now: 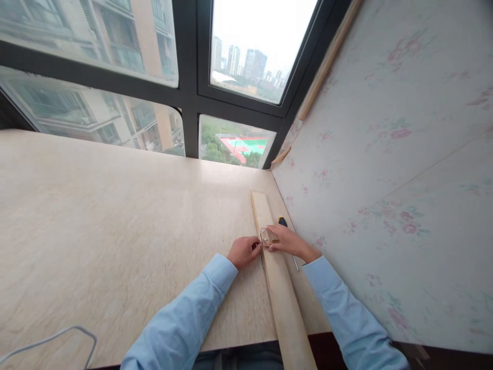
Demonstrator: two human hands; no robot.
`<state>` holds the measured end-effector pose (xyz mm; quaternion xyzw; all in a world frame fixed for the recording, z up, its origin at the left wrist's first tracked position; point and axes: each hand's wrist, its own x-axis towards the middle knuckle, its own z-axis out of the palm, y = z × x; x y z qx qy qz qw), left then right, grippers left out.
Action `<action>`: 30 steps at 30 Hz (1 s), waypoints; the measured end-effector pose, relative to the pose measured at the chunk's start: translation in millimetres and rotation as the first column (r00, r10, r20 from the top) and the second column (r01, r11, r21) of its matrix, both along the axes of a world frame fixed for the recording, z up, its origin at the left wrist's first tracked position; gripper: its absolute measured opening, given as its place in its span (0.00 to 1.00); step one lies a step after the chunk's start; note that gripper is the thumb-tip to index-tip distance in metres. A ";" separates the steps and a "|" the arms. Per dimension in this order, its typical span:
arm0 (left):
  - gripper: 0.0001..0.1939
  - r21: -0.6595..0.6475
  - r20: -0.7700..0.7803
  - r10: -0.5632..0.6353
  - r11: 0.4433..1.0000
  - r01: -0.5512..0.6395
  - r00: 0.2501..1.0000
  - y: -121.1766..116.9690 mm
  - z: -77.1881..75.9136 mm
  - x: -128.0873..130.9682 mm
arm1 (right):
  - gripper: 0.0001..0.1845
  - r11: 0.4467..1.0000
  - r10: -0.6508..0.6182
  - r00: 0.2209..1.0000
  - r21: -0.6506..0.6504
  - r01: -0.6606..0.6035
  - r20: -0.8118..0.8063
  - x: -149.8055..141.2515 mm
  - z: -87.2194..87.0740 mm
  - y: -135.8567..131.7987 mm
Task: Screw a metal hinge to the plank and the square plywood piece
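A long light wooden plank (283, 293) lies on the pale table (115, 231), running from the front edge toward the wall. A small metal bracket-like piece (266, 236) sits on the plank. My right hand (287, 241) rests on the plank with its fingers on that piece. My left hand (243, 251) is curled beside the plank's left edge, its fingertips touching the metal piece. A screwdriver with a black and yellow handle (284, 222) lies just beyond my right hand, its shaft showing behind my wrist.
A floral-papered wall (385, 169) stands close on the right. A large dark-framed window (188, 97) runs behind the table. A white cable (57, 336) loops at the table's front left corner.
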<state>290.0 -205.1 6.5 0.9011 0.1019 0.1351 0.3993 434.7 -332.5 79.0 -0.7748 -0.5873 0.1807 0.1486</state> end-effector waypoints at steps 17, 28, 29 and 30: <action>0.21 -0.891 -0.046 0.256 0.426 -0.156 0.965 26.6 8.6 4.6 | 0.22 0.998 0.000 0.917 -0.057 0.025 0.400 -38.0 47.7 48.1; 0.23 -0.911 -0.080 0.199 0.383 -0.153 0.977 30.2 11.4 4.1 | 0.20 0.980 -0.084 0.984 0.164 0.110 -0.160 -33.0 29.2 58.6; 0.24 -0.897 -0.100 0.219 0.403 -0.183 0.971 31.2 11.6 3.8 | 0.20 0.973 -0.103 0.975 0.183 0.139 -0.197 -29.3 24.7 53.7; 0.24 -0.874 -0.118 0.249 0.434 -0.220 0.961 32.4 11.6 3.5 | 0.20 0.966 -0.120 0.966 0.198 0.167 -0.227 -25.7 19.8 48.0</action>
